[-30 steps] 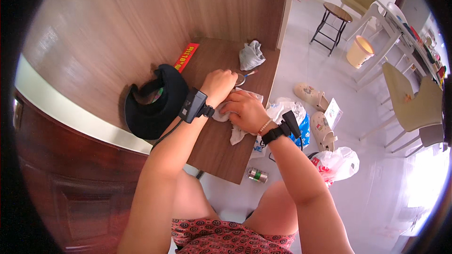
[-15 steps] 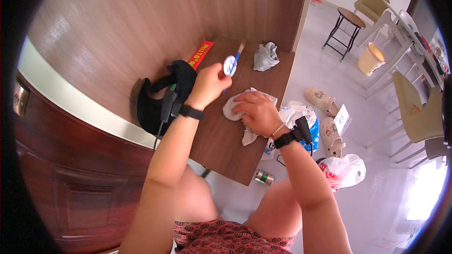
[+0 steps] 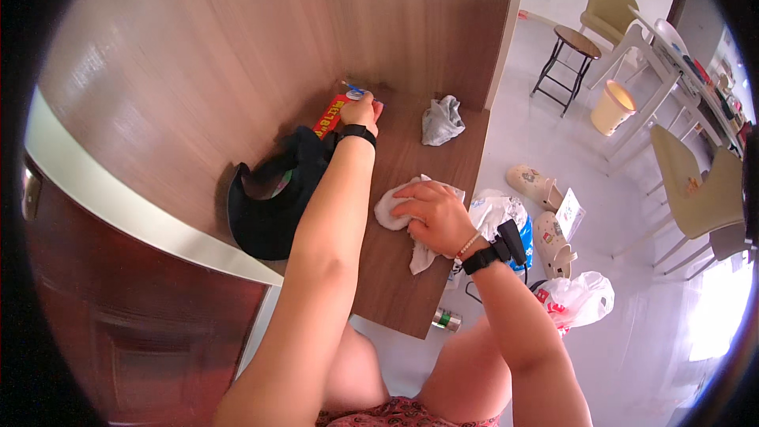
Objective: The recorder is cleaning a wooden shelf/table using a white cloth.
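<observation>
At the back of the brown wooden shelf, my left hand point(image 3: 362, 113) is closed around a slim blue-and-white item point(image 3: 355, 92) with a pale round part; its exact kind is unclear. The item is against the far end of a red strip with yellow print point(image 3: 328, 119), partly covered by my hand. My right hand point(image 3: 437, 212) lies, fingers bent, on a crumpled white cloth point(image 3: 387, 212), pressing it to the shelf point(image 3: 395, 296). Beyond it sits a bunched grey cloth point(image 3: 443, 121).
A black cap point(image 3: 265, 225) lies left of my left forearm. Right of the shelf, on the floor, are plastic bags point(image 3: 581, 300), cream clogs point(image 3: 553, 241) and a can point(image 3: 447, 319). Farther off stand a stool point(image 3: 577, 41), a yellow bin point(image 3: 613, 109) and chairs point(image 3: 688, 190).
My left hand has reached farther away with the blue-and-white item, setting it near the red strip's far end. My right hand stays on the white cloth. The view has shifted slightly.
</observation>
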Motion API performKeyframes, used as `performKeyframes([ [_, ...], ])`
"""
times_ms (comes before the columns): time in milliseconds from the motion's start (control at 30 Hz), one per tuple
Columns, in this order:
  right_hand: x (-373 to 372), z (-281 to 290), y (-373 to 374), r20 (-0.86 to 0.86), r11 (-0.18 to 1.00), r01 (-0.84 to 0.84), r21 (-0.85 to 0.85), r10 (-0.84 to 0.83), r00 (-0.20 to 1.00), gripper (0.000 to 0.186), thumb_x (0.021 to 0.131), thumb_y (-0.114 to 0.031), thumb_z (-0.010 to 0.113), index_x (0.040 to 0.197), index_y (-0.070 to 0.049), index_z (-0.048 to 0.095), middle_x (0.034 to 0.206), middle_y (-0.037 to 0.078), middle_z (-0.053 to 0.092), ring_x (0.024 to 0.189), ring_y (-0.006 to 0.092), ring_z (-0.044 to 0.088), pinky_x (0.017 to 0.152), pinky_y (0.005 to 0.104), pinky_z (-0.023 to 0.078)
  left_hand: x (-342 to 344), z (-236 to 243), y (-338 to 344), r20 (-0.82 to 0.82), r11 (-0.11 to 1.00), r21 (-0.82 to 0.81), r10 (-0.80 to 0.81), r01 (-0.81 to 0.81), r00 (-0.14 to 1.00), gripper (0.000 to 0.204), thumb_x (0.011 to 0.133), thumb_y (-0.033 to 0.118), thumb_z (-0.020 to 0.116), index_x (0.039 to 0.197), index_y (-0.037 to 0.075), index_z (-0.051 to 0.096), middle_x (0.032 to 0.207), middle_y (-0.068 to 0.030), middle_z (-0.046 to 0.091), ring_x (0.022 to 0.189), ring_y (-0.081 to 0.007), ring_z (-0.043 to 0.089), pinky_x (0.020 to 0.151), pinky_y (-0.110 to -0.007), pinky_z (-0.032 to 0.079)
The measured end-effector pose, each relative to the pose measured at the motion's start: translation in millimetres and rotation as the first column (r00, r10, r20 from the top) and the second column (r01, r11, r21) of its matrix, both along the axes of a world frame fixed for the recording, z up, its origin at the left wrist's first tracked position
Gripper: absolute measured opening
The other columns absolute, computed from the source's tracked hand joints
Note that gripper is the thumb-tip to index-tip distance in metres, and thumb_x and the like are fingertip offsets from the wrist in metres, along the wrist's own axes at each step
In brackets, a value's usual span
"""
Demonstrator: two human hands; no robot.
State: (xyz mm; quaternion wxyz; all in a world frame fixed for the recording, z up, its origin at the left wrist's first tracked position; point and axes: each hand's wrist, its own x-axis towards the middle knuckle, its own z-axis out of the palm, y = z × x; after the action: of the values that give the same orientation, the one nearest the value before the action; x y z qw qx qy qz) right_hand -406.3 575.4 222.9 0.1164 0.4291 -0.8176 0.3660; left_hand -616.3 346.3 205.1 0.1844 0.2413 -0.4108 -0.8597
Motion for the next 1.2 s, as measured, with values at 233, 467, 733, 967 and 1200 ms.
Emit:
performKeyframes([
  [233, -3, 2, -1, -0.027, 1.000, -0.015, 0.004, 0.015, 1.000, 0.030, 0.073, -0.006, 0.063, 0.099, -0.016, 0.074, 0.123, 0.003, 0.068, 0.118, 0.0282, 0.060, 0.103, 0.0460, 0.046, -15, -6, -7, -0.042, 0.971, -0.102, -0.223, 0.218, 0.974, 0.017, 0.090, 0.010, 0.074, 0.098, 0.005, 0.060, 0.099, -0.0087, 0.065, 0.088, -0.0190, 0.066, 0.077, -0.030, 0.060],
  [467, -9, -2, 4, -0.042, 0.998, 0.009, 0.058, -0.006, 0.999, 0.030, 0.073, -0.011, 0.064, 0.101, -0.015, 0.074, 0.123, 0.005, 0.066, 0.119, 0.0291, 0.059, 0.102, 0.0458, 0.047, 62, 7, 103, -0.100, -0.096, -0.985, -0.378, -0.146, 0.921, 0.079, 0.075, 0.044, 0.085, 0.133, -0.001, 0.054, 0.127, -0.0231, 0.058, 0.121, -0.0423, 0.055, 0.104, -0.049, 0.044],
  [733, -31, 1, 7, 0.019, 0.985, -0.079, 0.152, 0.077, 0.997, 0.045, 0.075, -0.018, 0.065, 0.120, -0.017, 0.070, 0.132, 0.010, 0.061, 0.123, 0.0349, 0.056, 0.107, 0.0472, 0.045, 107, 68, 98, -0.176, 0.297, -0.954, -0.411, -0.051, 0.894, 0.041, 0.078, 0.017, 0.074, 0.113, 0.001, 0.059, 0.109, -0.0255, 0.067, 0.104, -0.0426, 0.065, 0.089, -0.048, 0.052],
  [967, -158, -40, 34, -0.199, 0.857, 0.473, 0.202, -0.437, 0.877, 0.036, 0.085, -0.031, 0.066, 0.120, -0.021, 0.071, 0.123, 0.008, 0.066, 0.114, 0.0328, 0.061, 0.100, 0.0452, 0.050, 236, 121, 82, -0.292, 0.533, -0.837, -0.626, 0.124, 0.723, 0.044, 0.089, 0.000, 0.063, 0.133, 0.002, 0.053, 0.122, -0.0067, 0.062, 0.114, -0.0149, 0.059, 0.101, -0.031, 0.045],
  [1200, -143, -46, 23, -0.150, 0.542, 0.835, 0.098, -0.821, 0.550, 0.038, 0.087, -0.032, 0.066, 0.123, -0.019, 0.069, 0.142, 0.013, 0.053, 0.126, 0.0381, 0.053, 0.102, 0.0469, 0.048, 338, 81, 26, 0.133, 0.338, -0.848, -0.609, 0.408, 0.782, 0.029, 0.087, 0.001, 0.062, 0.115, 0.000, 0.060, 0.114, -0.0110, 0.065, 0.105, -0.0158, 0.062, 0.093, -0.031, 0.049],
])
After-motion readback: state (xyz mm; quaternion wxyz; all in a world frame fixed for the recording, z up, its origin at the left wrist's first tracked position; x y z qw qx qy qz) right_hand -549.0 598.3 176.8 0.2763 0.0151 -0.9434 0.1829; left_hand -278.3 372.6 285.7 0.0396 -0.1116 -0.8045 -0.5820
